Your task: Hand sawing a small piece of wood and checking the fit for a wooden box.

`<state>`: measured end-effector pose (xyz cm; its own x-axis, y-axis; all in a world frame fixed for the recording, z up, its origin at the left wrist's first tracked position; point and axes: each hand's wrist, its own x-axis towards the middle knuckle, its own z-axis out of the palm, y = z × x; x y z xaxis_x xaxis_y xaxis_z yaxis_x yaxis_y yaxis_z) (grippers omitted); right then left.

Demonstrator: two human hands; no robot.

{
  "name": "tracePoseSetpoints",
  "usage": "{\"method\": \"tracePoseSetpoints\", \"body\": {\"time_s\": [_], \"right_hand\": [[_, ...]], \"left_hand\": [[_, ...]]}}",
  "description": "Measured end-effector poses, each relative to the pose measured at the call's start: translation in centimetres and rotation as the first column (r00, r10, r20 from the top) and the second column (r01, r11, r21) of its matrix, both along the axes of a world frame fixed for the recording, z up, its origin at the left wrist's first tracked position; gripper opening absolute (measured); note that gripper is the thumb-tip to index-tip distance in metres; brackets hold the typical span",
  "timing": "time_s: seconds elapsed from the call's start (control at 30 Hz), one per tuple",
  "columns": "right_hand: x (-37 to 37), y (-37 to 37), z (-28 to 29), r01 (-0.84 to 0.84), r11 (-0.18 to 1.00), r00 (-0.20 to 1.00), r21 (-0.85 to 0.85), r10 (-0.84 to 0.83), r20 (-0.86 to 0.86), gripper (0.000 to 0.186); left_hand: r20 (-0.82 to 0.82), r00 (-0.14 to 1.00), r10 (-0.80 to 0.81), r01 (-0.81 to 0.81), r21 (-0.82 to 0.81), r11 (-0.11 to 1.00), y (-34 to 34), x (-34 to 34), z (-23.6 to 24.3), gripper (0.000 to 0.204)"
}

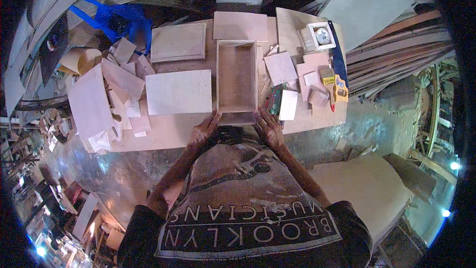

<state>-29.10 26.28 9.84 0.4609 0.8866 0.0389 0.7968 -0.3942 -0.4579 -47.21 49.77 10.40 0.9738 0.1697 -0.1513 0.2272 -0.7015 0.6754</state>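
A long, shallow wooden box (237, 75), shaped like a drawer with raised walls, lies lengthwise in front of me on the workbench. My left hand (206, 129) grips its near left corner. At the near right corner, my right hand (268, 128) holds the other side, fingers along the wall. The near end of the box reaches the bench's front edge, close to my shirt. Left of the box lie a pale flat board (178, 93) and, beyond it, a panel with a moulded edge (178, 42). A pinkish board (240, 26) touches the far end.
Wood offcuts (121, 77) are heaped at the bench's left, near a blue bag (116, 22). On the right are a handsaw with a yellow handle (340, 89), a paintbrush (327, 76) and a small square wooden frame (320, 37). Stacked planks (396, 44) stand beyond.
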Motion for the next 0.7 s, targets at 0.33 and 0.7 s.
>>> {"method": "tracePoseSetpoints", "body": {"time_s": [0.33,0.7], "right_hand": [[-0.4,0.4,0.5,0.027,0.999,0.999,-0.023,-0.027,0.026,0.065],[-0.4,0.5,0.5,0.013,1.000,0.999,0.027,-0.014,0.029,0.060]], "left_hand": [[0.131,0.991,0.024,-0.027,0.021,0.999,-0.4,-0.1,-1.0,0.060],[0.081,0.997,0.011,-0.013,0.031,0.999,-0.4,-0.5,-1.8,0.064]]}}
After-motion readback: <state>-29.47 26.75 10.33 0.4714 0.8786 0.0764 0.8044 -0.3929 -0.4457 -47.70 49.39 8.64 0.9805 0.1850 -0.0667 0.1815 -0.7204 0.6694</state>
